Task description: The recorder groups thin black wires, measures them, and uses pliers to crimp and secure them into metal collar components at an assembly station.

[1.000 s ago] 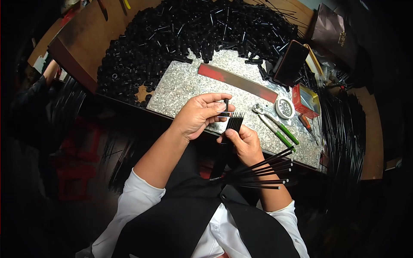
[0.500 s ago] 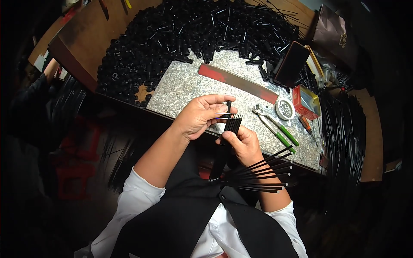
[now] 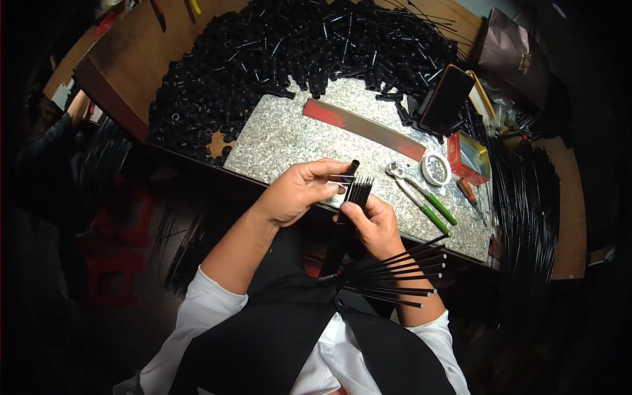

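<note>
Above my lap, at the table's near edge, my left hand (image 3: 293, 192) is closed, with thumb and fingers pinching a short black plastic tube (image 3: 354, 166) that stands up past the fingertips. Beside it, my right hand (image 3: 374, 224) grips a bundle of thin black umbrella ribs (image 3: 359, 192), its thumb pressed across them. Their slim upper ends point up, close to the tube. Below, several black rods with pale round ends (image 3: 395, 268) fan out over my right forearm. Whether the tube touches the ribs is hard to make out.
A big heap of black plastic tubes (image 3: 309, 46) covers the table's far side. A red-brown bar (image 3: 364, 128), green-handled pliers (image 3: 421, 197), a white dish of small metal parts (image 3: 436, 168), a red box (image 3: 469, 157), a phone (image 3: 447, 99) and a screwdriver (image 3: 469, 192) lie nearby.
My left hand has shifted slightly left and down, its fingers straighter. The black tube now tilts and shows its open top. The fanned rods have spread a little.
</note>
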The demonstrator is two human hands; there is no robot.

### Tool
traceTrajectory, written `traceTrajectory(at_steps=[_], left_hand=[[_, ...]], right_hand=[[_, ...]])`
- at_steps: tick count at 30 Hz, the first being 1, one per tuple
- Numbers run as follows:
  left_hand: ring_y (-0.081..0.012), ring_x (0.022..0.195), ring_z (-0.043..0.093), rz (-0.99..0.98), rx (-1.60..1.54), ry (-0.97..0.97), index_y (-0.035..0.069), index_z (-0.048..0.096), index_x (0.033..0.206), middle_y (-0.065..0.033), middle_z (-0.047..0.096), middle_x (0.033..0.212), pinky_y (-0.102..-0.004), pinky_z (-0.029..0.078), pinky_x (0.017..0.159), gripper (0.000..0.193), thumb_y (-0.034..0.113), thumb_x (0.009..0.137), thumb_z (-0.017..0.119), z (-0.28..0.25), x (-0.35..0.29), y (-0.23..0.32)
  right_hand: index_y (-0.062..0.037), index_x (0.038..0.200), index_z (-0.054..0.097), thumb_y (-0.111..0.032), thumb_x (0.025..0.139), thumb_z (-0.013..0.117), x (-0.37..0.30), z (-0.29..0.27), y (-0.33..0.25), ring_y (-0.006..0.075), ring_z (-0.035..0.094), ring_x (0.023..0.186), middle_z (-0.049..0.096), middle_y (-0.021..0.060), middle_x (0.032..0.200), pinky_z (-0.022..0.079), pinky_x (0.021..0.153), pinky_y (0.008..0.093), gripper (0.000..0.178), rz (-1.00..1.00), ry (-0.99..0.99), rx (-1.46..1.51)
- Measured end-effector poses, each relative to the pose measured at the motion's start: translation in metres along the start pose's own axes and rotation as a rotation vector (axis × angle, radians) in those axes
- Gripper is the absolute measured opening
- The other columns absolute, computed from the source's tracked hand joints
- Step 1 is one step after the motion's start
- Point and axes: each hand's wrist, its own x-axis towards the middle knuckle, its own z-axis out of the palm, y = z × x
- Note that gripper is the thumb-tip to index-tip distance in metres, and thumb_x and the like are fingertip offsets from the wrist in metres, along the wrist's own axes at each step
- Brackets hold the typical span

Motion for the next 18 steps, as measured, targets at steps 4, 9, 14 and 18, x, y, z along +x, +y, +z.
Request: traceTrajectory(at_steps=[4,9,14,18], left_hand=[[-0.0167,0.105,0.057,0.034,0.125,0.062,-0.007,0.056,0.116,-0.0101,0.054,0.119,-0.0285,0.048,0.092,0.031,-0.004,0.085,0.059,0.014,-0.002,0.004],[-0.0144,0.097,0.06,0.048,0.21,0.153,-0.006,0.057,0.115,-0.0097,0.06,0.108,-0.0264,0.05,0.087,0.03,-0.003,0.085,0.061,0.022,-0.004,0.004],[-0.0136,0.092,0.062,0.02,0.122,0.19,-0.006,0.057,0.115,-0.0096,0.063,0.102,-0.0253,0.051,0.083,0.03,-0.002,0.085,0.061,0.025,-0.005,0.002],[-0.0139,0.092,0.063,0.019,0.1,0.194,-0.006,0.057,0.115,-0.0101,0.064,0.103,-0.0254,0.051,0.083,0.031,-0.001,0.085,0.062,0.023,-0.005,0.002]], right_hand=[[0.0016,0.095,0.063,-0.014,0.09,0.061,-0.001,0.0,-0.004,0.0073,0.059,0.071,0.066,0.0041,0.079,0.048,0.065,0.0226,0.016,-0.009,0.008,0.008],[0.002,0.098,0.065,-0.013,0.086,0.065,-0.002,0.002,-0.005,0.0051,0.057,0.069,0.067,0.0035,0.076,0.047,0.063,0.023,0.019,-0.041,0.031,-0.171],[0.0018,0.092,0.064,-0.011,0.087,0.065,-0.004,0.004,-0.008,0.0039,0.053,0.069,0.064,-0.0003,0.075,0.045,0.061,0.0217,0.013,-0.088,0.039,-0.229],[0.0007,0.093,0.064,-0.01,0.087,0.065,-0.004,0.003,-0.006,0.0029,0.051,0.07,0.063,-0.0017,0.076,0.043,0.062,0.0213,0.012,-0.092,0.024,-0.241]])
